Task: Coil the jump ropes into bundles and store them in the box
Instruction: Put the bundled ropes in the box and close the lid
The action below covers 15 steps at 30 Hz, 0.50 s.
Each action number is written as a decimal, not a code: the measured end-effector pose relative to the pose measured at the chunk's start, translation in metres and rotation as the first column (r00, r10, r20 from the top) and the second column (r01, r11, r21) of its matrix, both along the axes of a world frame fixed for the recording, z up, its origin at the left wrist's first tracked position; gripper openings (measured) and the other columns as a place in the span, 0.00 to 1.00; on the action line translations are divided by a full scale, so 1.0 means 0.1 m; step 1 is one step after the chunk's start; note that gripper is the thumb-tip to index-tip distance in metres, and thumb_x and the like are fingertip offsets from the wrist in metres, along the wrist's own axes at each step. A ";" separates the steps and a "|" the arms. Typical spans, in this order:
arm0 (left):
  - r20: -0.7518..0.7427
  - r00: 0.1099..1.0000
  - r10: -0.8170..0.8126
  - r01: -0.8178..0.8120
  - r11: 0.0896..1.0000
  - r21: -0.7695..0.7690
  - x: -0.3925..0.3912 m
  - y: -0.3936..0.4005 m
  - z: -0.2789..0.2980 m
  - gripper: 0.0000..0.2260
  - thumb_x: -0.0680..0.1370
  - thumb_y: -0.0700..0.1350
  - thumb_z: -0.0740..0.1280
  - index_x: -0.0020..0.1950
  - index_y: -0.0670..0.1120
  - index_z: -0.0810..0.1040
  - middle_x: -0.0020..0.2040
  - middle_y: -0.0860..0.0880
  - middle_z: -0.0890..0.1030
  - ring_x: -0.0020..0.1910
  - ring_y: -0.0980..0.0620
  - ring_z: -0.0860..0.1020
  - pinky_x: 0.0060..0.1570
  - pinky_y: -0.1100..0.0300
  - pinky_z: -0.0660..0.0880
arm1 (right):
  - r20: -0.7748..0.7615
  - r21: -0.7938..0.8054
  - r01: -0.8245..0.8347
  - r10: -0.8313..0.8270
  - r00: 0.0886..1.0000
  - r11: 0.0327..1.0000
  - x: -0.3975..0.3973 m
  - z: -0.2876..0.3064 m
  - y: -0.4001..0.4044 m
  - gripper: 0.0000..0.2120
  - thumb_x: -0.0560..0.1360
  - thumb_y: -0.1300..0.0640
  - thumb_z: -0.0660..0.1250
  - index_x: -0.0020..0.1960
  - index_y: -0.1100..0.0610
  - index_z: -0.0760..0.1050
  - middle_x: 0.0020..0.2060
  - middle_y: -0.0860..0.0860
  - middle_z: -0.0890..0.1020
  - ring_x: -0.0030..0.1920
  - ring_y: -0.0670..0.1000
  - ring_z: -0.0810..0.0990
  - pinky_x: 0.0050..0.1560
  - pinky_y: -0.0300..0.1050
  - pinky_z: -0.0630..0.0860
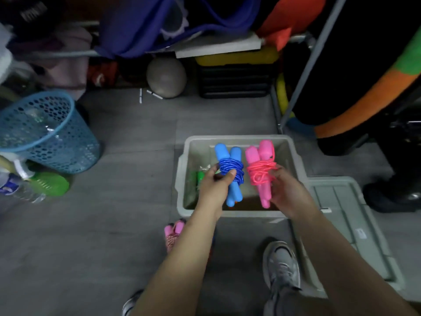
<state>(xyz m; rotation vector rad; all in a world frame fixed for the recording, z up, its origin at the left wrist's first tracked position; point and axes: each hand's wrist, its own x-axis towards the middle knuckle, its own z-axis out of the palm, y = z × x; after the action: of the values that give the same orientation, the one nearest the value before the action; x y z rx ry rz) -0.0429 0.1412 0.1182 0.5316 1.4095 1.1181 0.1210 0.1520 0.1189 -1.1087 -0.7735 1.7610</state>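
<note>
Left hand point(215, 184) grips the blue rope bundle point(231, 173): two smooth rounded handles bound by glossy cord. Right hand point(286, 190) grips the pink rope bundle point(260, 172), cord wound more loosely and tangled. Both are held side by side above the open grey plastic box point(237, 212), rectangular with rounded corners. Its ribbed lid point(348, 220) lies flat just right. A third pink bundle point(172, 233) rests on the matte grey floor point(91, 236).
</note>
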 end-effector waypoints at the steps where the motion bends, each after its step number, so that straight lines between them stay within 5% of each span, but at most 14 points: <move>1: -0.011 1.000 -0.004 0.004 0.999 -0.032 0.07 0.14 -0.09 0.14 0.77 0.38 0.68 0.62 0.42 0.74 0.49 0.44 0.81 0.48 0.45 0.80 0.55 0.46 0.76 | 0.121 -0.009 -0.003 0.004 0.993 1.000 0.08 -0.09 0.09 0.16 0.74 0.55 0.61 0.56 0.62 0.77 0.37 0.62 0.80 0.31 0.57 0.76 0.35 0.46 0.68; 4: -0.014 1.000 0.004 -0.005 0.993 -0.120 0.25 0.51 -0.46 0.11 0.76 0.38 0.68 0.58 0.41 0.75 0.51 0.43 0.81 0.48 0.45 0.79 0.54 0.47 0.76 | 0.327 -0.021 -0.028 0.033 0.944 0.999 0.22 -0.35 0.35 0.11 0.73 0.58 0.64 0.49 0.65 0.77 0.25 0.65 0.73 0.19 0.56 0.69 0.23 0.41 0.61; 7: -0.192 0.974 -0.123 0.088 0.980 -0.181 0.42 0.77 -0.93 0.12 0.75 0.40 0.70 0.57 0.40 0.77 0.54 0.40 0.82 0.47 0.46 0.79 0.48 0.52 0.75 | 0.463 -0.101 0.033 0.018 0.886 0.994 0.29 -0.70 0.58 0.06 0.74 0.66 0.64 0.44 0.57 0.77 0.30 0.62 0.77 0.16 0.49 0.72 0.18 0.36 0.67; 9: -0.241 0.949 -0.203 0.133 0.951 -0.278 0.50 0.87 -1.23 0.13 0.74 0.42 0.71 0.57 0.40 0.77 0.54 0.38 0.81 0.48 0.43 0.81 0.50 0.48 0.78 | 0.588 -0.171 0.033 0.075 0.806 0.985 0.26 -0.91 0.67 0.04 0.74 0.60 0.67 0.41 0.57 0.78 0.27 0.59 0.79 0.15 0.51 0.72 0.16 0.38 0.67; 10: -0.260 0.932 -0.253 0.163 0.932 -0.323 0.53 0.91 -1.35 0.13 0.74 0.42 0.71 0.57 0.40 0.77 0.53 0.37 0.81 0.48 0.41 0.81 0.49 0.45 0.79 | 0.652 -0.206 0.023 0.120 0.748 0.978 0.24 -0.99 0.70 0.12 0.74 0.52 0.68 0.40 0.61 0.79 0.22 0.59 0.77 0.14 0.53 0.70 0.16 0.38 0.64; 12: -0.395 0.843 -0.365 0.225 0.907 -0.357 0.55 0.96 -1.52 0.15 0.71 0.45 0.73 0.55 0.41 0.78 0.51 0.39 0.82 0.47 0.41 0.82 0.47 0.48 0.80 | 0.736 -0.290 0.024 0.206 0.645 0.957 0.19 -1.11 0.75 0.26 0.73 0.39 0.65 0.40 0.65 0.77 0.17 0.58 0.74 0.14 0.54 0.69 0.17 0.37 0.65; 15: -0.605 0.633 -0.483 0.326 0.875 -0.358 0.55 1.01 -1.66 0.17 0.70 0.47 0.74 0.56 0.43 0.79 0.52 0.44 0.81 0.51 0.45 0.80 0.46 0.57 0.75 | 0.749 -0.315 0.015 0.239 0.618 0.949 0.17 -1.30 0.80 0.23 0.75 0.45 0.65 0.43 0.68 0.79 0.26 0.65 0.79 0.21 0.60 0.76 0.23 0.48 0.74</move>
<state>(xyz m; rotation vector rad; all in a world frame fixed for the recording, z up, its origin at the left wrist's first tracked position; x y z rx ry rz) 0.0118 0.2425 -0.0479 1.1235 1.8838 0.3697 0.1382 0.2320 -0.0111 -2.1551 -1.1302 1.4687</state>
